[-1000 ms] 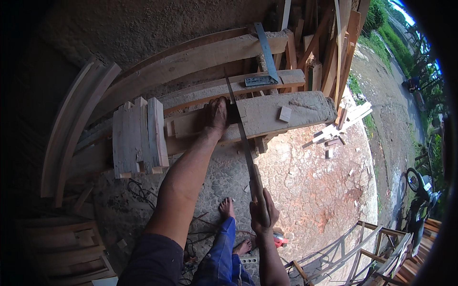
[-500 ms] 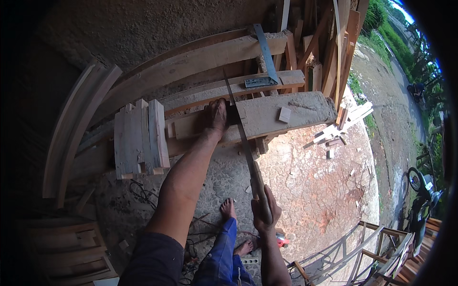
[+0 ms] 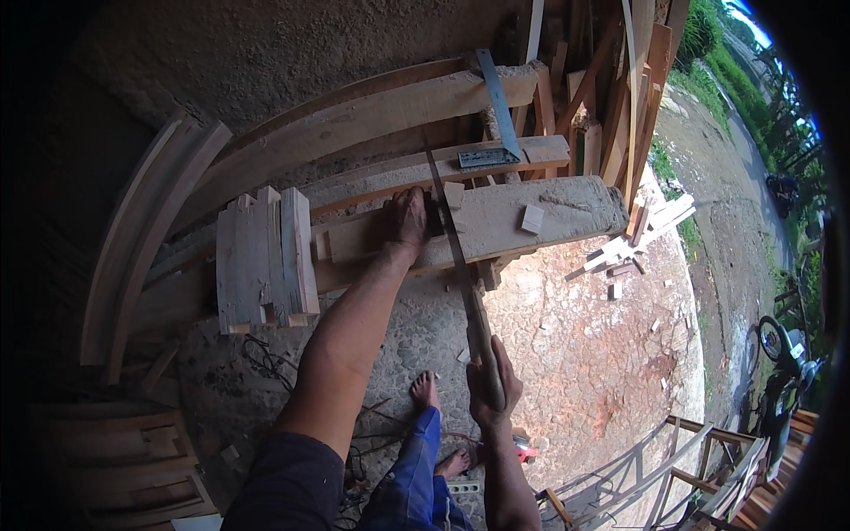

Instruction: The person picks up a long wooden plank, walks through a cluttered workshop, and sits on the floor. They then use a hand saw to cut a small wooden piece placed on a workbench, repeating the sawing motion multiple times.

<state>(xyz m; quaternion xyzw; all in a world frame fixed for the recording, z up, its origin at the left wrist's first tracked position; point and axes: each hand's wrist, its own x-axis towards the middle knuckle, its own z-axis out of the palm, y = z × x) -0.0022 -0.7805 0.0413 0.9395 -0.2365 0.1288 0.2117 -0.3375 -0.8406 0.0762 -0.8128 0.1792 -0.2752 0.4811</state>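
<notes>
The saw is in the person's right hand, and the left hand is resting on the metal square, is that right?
Not quite: the head view shows the left hand on the wood beside the saw, not on the metal square, which lies apart from it, farther back. The saw is indeed in the right hand.

You are finding no text, label, number or sign that is reading clearly. On the metal square (image 3: pixel 500 106) lying at the far side, any scale is coming out too small to make out; on the motorcycle (image 3: pixel 784 389) at the right and the red object (image 3: pixel 525 452) nearer you, any lettering is blurring.
</notes>
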